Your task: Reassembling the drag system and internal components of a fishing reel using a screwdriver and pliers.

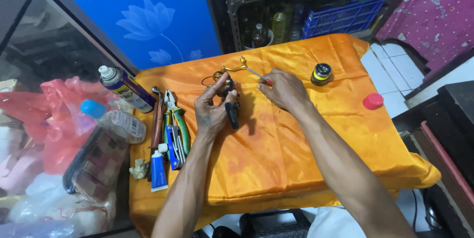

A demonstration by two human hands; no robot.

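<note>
An orange cloth is covering the table [296, 154], with pliers [174, 119], a spray can [126, 89] and a small tube [158, 169] lying along its left edge. The left hand [213, 109] is gripping a fishing reel [228, 100] (gold handle attached), fingers closed around it. The right hand [285, 90] is pinching a red-handled screwdriver [259, 76], probably at the reel's side; the work is looking unfinished.

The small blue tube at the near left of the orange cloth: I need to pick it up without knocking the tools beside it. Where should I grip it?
Grip the blue tube across its flat blue body, coming from above or its left side. It lies lengthwise with the white cap away from you, and the pliers lie close on its right.
</note>
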